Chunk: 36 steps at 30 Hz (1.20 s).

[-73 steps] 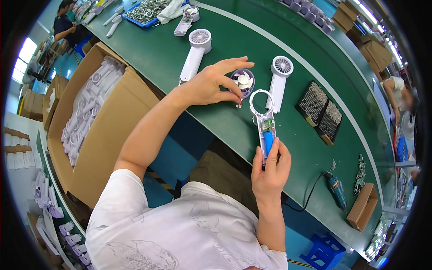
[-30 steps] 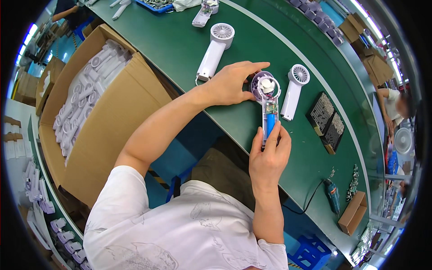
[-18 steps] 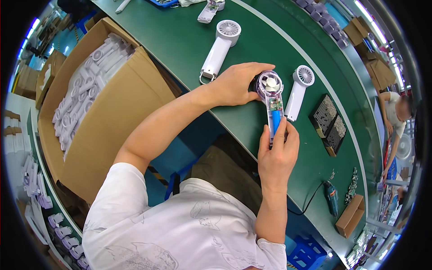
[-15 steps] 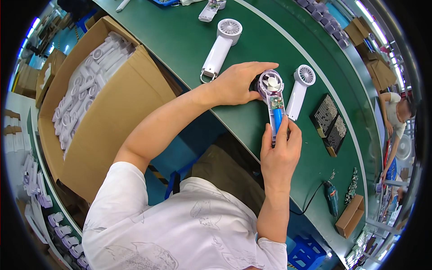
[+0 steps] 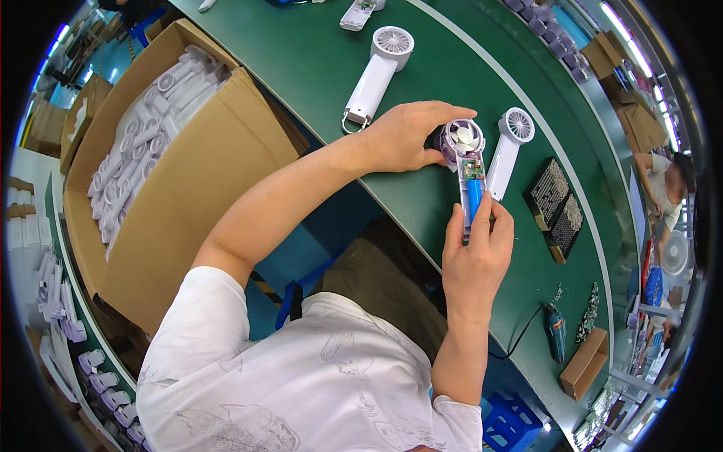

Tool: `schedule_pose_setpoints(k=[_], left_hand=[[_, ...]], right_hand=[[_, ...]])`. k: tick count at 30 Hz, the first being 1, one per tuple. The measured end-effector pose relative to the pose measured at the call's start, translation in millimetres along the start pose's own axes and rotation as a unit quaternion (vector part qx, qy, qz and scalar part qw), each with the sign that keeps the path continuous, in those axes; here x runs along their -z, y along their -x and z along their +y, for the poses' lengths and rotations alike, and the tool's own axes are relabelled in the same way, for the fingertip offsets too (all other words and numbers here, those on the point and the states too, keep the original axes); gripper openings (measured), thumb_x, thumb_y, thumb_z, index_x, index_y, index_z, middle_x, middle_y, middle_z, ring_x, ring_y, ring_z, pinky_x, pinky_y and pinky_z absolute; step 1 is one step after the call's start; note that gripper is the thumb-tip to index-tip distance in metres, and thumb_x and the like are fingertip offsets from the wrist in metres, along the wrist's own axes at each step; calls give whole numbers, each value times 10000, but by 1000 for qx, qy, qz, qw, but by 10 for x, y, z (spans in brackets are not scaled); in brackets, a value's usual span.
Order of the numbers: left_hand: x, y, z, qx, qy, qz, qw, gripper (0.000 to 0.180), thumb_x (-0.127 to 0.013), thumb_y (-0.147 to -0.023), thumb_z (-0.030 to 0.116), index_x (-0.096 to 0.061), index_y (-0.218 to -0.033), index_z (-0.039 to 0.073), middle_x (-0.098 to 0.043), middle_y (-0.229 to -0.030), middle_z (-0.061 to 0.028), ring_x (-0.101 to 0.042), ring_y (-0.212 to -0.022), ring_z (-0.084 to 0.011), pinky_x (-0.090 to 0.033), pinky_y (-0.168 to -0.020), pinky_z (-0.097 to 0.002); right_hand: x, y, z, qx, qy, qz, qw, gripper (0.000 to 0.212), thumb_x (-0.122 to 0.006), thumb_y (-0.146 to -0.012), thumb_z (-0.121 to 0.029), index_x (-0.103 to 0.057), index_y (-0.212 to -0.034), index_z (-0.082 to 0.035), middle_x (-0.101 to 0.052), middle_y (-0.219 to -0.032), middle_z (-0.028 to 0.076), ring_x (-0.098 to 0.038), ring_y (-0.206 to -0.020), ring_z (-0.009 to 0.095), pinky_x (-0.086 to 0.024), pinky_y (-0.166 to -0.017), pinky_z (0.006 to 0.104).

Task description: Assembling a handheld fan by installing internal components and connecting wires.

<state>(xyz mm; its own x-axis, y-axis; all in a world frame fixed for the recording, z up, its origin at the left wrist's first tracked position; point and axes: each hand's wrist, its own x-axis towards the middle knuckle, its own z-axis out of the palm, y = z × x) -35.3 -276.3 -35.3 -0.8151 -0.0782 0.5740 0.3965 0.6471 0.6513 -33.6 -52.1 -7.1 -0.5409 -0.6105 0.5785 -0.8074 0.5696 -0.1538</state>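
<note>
1 curved left hand [image 5: 407, 139], partly open, has thumb and fingers about the round head of an open handheld fan [image 5: 472, 172]; the right hand [image 5: 479, 260] pinches the lower end of its handle, where a blue battery [image 5: 474, 196] shows. They are over the green table [image 5: 316, 68], with 2 assembled fans [image 5: 369, 84] lying 1 on each side. Farther right are 2 black trays [image 5: 548, 188] and a teal power screwdriver [image 5: 556, 335]. At left, a large carton [image 5: 203, 196] holds many white fan parts [image 5: 135, 147]. Line drawings mark the person's white shirt [image 5: 301, 377].
</note>
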Motion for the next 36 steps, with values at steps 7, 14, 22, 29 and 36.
schedule_pose_setpoints(k=[7, 14, 22, 29, 36], left_hand=[[-12, 8, 4, -9, -4, 5, 1000, 711, -850, -718, 82, -565, -1369, 84, -663, -1245, -129, -654, -1097, -302, -532, -949, -370], [-8, 8, 3, -14, -10, 2, 1000, 677, -837, -730, 78, -572, -1352, 75, -664, -1245, -126, -643, -1121, -309, -527, -961, -379], [-20, 13, -36, -29, -5, -8, 1000, 581, -834, -733, 76, -634, -1278, 95, -655, -1251, -133, -642, -1113, -327, -530, -951, -379], [-84, 55, -143, -45, -31, 19, 998, 540, -849, -704, 118, -679, -1217, 112, -664, -1191, -135, -640, -1073, -339, -527, -909, -412], [-66, 41, -126, -34, -37, 4, 999, 542, -855, -711, 103, -692, -1227, 126, -674, -1209, -156, -661, -1068, -339, -543, -909, -387]], right_hand=[[5, -15, 51, -35, -38, -19, 998, 392, -746, -867, -88, -620, -1182, 108, -603, -1066, 210, -627, -908, 348, -533, -752, 424], [51, -62, 48, -16, -19, -31, 999, 375, -741, -876, -106, -629, -1169, 100, -603, -1037, 198, -628, -866, 335, -531, -730, 421], [75, -67, 56, -3, -11, -44, 999, 374, -734, -886, -117, -624, -1172, 96, -600, -1031, 201, -630, -868, 337, -534, -721, 417], [91, -90, 10, 6, 14, -61, 998, 375, -735, -892, -141, -629, -1170, 88, -602, -1032, 197, -635, -848, 330, -539, -700, 408], [84, -75, 14, 8, 11, -61, 998, 381, -739, -897, -153, -637, -1176, 86, -602, -1029, 177, -636, -815, 314, -535, -664, 402]])
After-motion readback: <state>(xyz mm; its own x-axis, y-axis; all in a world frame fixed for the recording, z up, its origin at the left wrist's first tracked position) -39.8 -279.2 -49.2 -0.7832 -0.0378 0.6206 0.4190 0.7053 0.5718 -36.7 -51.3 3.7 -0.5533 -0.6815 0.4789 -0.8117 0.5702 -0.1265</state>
